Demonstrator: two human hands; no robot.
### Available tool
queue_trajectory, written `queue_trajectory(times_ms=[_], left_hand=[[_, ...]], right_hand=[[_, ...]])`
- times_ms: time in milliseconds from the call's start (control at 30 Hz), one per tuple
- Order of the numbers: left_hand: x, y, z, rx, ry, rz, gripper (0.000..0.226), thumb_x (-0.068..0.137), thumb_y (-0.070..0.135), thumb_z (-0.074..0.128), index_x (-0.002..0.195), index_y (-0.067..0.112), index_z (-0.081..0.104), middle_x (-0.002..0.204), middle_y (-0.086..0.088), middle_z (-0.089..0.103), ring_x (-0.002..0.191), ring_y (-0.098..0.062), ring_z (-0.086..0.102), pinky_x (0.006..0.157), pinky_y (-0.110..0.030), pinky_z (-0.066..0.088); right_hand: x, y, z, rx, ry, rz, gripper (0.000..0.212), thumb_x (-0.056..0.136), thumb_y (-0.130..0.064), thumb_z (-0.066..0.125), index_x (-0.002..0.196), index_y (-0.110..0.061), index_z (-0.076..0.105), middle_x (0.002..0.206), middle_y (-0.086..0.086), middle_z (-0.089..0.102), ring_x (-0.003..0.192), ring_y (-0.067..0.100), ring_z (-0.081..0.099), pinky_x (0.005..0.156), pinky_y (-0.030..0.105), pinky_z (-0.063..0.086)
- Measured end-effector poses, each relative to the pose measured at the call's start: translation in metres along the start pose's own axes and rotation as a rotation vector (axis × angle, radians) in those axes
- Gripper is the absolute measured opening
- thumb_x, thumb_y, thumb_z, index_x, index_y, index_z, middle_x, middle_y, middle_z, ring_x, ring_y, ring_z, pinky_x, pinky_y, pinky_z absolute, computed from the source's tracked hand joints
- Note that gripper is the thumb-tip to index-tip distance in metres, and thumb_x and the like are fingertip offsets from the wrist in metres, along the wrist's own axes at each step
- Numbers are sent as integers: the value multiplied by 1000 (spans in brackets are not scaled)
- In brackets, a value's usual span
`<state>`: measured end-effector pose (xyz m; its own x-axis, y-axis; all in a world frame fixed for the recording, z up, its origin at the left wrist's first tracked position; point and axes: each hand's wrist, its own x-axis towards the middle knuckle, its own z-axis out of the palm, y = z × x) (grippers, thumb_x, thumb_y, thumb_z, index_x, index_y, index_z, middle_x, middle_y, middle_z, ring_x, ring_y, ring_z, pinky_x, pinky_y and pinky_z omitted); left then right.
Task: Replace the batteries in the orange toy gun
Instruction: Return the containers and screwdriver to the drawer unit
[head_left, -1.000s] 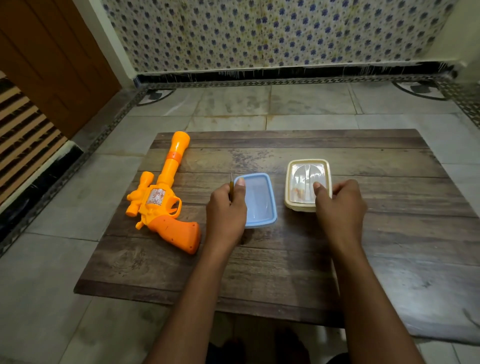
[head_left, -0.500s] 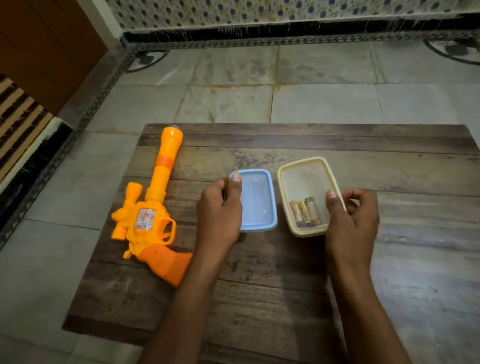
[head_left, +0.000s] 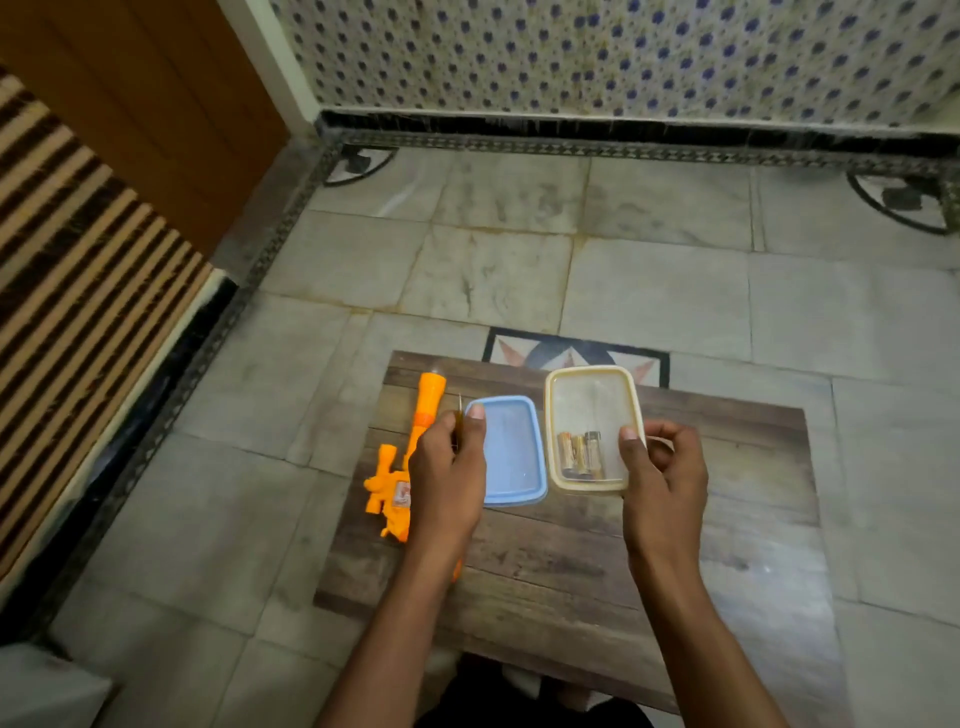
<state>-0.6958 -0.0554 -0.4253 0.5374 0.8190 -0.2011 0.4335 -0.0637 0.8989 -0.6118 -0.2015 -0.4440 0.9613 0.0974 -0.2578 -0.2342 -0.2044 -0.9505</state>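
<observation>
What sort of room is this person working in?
Probably a room in a home: a marble tile floor with a patterned border, floral wallpaper, a wooden door and a low wooden table.

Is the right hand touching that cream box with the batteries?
Touching. The head view shows the right hand with its thumb lying on the cream box's near-right rim.

Batteries (head_left: 579, 453) in cream box (head_left: 591, 375)
</observation>
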Motion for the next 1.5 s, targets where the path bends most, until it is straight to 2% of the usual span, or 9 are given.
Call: queue_trajectory(times_ms=[133, 267, 367, 500, 800, 1000, 1100, 1333, 1500], left_hand=[[-22, 66, -46, -24, 56, -34, 50, 105, 34, 53, 77, -5, 42, 65, -6, 37, 54, -9, 33, 47, -22, 24], [-34, 107, -89, -59, 177, -71, 42, 104, 32, 55, 71, 12, 40, 61, 3, 33, 50, -5, 31, 46, -21, 23], [-40, 122, -118, -76, 264, -98, 42, 103, 32, 57, 70, 14, 39, 62, 2, 34, 52, -6, 32, 46, -21, 25], [-41, 127, -160, -77, 368, -127, 44, 103, 34, 57, 69, 14, 38, 61, 4, 33, 53, -7, 32, 48, -22, 25], [-34, 100, -287, -185, 544, -194, 46, 103, 36, 57, 77, -1, 47, 67, -4, 46, 56, -3, 42, 57, -27, 35], [-17, 59, -405, -221, 598, -223, 43, 103, 41, 56, 95, -2, 58, 87, -13, 60, 77, -13, 56, 63, -27, 46], [-4, 34, -475, -214, 632, -249, 41, 103, 40, 55, 88, 3, 55, 78, -4, 56, 75, -11, 56, 54, -15, 43], [26, -6, -593, -223, 752, -272, 42, 103, 35, 57, 86, -4, 54, 72, -3, 53, 70, -14, 55, 61, -30, 43], [51, -38, -657, -249, 854, -316, 43, 103, 38, 56, 77, 5, 52, 67, 0, 47, 63, -12, 50, 53, -20, 36]], right_hand=[[-27, -77, -4, -24, -111, -37, 10, 102, -33, 59, 111, -31, 62, 112, -2, 72, 104, 20, 70, 85, 50, 62], [-48, -132, 6, -7, -206, -87, 11, 102, -31, 58, 111, -26, 61, 111, 2, 73, 101, 23, 71, 72, 39, 59], [-64, -157, 19, -19, -283, -106, 8, 98, -40, 58, 103, -35, 61, 109, 1, 73, 101, 24, 71, 77, 47, 59], [-81, -179, 45, -14, -388, -112, 12, 94, -46, 59, 101, -37, 61, 109, 4, 73, 102, 28, 71, 76, 44, 57], [-138, -213, 155, -23, -581, -154, 20, 88, -51, 59, 98, -35, 62, 104, 3, 73, 100, 26, 71, 82, 57, 59], [-205, -223, 257, 10, -667, -131, 10, 102, -24, 59, 104, -15, 62, 96, 5, 73, 93, 28, 72, 79, 55, 60], [-248, -219, 321, -3, -692, -117, 6, 101, -25, 60, 101, -20, 63, 95, 4, 75, 93, 26, 72, 83, 64, 58], [-325, -228, 446, -13, -828, -128, 10, 103, -20, 58, 96, -23, 65, 89, 2, 76, 84, 30, 73, 77, 63, 57], [-353, -236, 533, -50, -963, -179, 6, 100, -26, 61, 99, -22, 65, 96, 7, 74, 88, 32, 71, 74, 65, 58]])
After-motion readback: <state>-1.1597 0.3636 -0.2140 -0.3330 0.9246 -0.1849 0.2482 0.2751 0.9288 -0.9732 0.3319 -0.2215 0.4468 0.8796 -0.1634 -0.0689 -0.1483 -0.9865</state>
